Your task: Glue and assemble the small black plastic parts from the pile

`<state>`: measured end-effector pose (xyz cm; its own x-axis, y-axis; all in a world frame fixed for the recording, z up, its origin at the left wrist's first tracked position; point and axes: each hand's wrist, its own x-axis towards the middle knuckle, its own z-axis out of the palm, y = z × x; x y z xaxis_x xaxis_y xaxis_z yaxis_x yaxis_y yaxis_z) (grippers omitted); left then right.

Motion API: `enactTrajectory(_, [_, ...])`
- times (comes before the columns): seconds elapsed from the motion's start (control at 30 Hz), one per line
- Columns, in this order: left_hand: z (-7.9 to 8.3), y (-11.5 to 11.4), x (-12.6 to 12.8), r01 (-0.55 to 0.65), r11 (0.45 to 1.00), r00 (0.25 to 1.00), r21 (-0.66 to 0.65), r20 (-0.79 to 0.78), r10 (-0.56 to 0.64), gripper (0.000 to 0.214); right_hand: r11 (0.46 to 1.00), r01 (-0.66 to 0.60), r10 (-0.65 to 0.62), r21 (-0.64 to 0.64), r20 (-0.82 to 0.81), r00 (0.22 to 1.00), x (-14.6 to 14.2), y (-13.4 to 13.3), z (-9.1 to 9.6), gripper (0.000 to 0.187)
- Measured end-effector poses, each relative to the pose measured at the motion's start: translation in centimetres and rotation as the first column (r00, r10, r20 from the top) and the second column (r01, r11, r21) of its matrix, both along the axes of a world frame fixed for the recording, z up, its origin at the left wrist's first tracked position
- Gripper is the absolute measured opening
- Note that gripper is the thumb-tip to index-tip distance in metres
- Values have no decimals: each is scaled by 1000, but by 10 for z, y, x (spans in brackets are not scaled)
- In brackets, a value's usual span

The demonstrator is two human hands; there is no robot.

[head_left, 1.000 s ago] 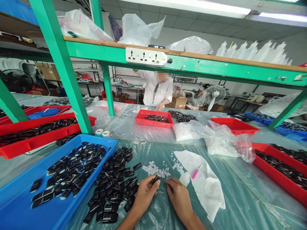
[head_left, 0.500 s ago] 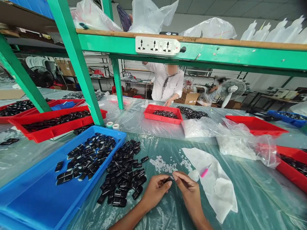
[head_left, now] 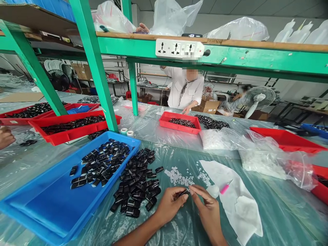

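My left hand is closed around a small black plastic case, held a little above the table. Touching its near end, my right hand pinches with thumb and forefinger; a tiny white piece shows at the fingertips, partly hidden. Just beyond both hands lie loose white plastic pieces and smaller white bits. Left of my left hand spreads a pile of black plastic cases. A pink-handled pointed tool rests on a white cloth to the right.
A blue tray holding more black cases stands at left. Red trays and bags of white pieces lie farther back. A green shelf frame rises ahead. Across the table is a person; another person's hand shows at far left.
The view has shifted, so the scene sits slightly farther right. Another person's hand has come in at the left edge. My hands keep nearly the same hold together.
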<state>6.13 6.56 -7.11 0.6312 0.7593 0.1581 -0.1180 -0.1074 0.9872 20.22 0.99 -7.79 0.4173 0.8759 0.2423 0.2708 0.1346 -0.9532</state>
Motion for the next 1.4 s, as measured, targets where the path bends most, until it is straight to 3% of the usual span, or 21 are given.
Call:
enactTrajectory(0.17, [0,0,-1,-11,998,1000,68,-19,12,38,1000,-10,10,6,16,1000,2,2,0,22])
enactTrajectory(0.47, [4,-1,-1,8,1000,999,14,39,-8,41,997,-44,40,56,57,998,-2,-1,3,24])
enactTrajectory(0.83, [3,-1,-1,-16,1000,998,1,54,16,42,1000,-3,3,-22,4,1000,-11,-3,-7,29])
enactTrajectory(1.0, [2,3,1,76,980,993,-185,100,-58,48,1000,-3,3,-16,-1,1000,-12,-2,-8,28])
enactTrajectory(1.17, [6,4,0,202,877,965,-435,243,-102,60,999,11,-13,-41,-42,999,-10,0,-8,35])
enactTrajectory(1.4, [6,4,-1,261,812,946,-522,304,-108,65,997,59,-63,-52,-83,995,-8,2,-10,39])
